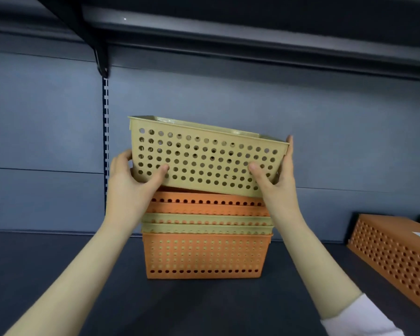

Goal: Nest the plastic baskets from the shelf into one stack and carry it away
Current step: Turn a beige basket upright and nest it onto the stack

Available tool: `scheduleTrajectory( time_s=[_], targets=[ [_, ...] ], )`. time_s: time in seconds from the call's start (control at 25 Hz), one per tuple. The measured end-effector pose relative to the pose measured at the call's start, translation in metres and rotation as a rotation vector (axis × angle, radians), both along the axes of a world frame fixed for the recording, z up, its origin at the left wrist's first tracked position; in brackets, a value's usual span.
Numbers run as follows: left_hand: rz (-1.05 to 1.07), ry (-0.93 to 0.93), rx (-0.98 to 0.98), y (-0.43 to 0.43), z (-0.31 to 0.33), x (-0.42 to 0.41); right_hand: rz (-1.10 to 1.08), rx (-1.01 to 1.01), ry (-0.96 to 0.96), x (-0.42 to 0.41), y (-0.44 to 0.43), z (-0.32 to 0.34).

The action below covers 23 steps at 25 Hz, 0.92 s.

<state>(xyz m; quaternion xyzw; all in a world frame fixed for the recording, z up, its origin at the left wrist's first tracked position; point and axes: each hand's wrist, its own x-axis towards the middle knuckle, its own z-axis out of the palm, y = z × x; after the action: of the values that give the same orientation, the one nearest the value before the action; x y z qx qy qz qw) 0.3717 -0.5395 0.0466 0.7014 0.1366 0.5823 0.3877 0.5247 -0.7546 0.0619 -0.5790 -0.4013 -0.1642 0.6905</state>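
A tan perforated basket (206, 156) hangs tilted, its right end lower, just above a nested stack (205, 253) of orange and tan baskets standing on the dark shelf (58, 275). My left hand (134, 180) grips the tan basket's left end, thumb on its front wall. My right hand (277, 175) grips its right end, fingers up along the side. The basket's bottom edge sits at the rim of the topmost orange basket (207, 204); whether they touch I cannot tell.
Another orange basket (393, 253) lies upside down on the shelf at the right, with a white label on its base. A dark upper shelf (252, 32) overhangs. A slotted upright (105, 132) runs down the grey back panel.
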Motion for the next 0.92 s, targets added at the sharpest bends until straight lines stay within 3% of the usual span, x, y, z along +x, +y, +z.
scheduleTrajectory(
  time_s=[0.32, 0.92],
  targets=[
    [-0.076, -0.048, -0.076, 0.01, -0.023, 0.027, -0.097, 0.016, -0.12, 0.03, 0.003, -0.002],
    [-0.084, -0.096, -0.078, 0.004, -0.039, 0.036, -0.114, 0.023, -0.066, 0.054, 0.008, -0.048]
  ],
)
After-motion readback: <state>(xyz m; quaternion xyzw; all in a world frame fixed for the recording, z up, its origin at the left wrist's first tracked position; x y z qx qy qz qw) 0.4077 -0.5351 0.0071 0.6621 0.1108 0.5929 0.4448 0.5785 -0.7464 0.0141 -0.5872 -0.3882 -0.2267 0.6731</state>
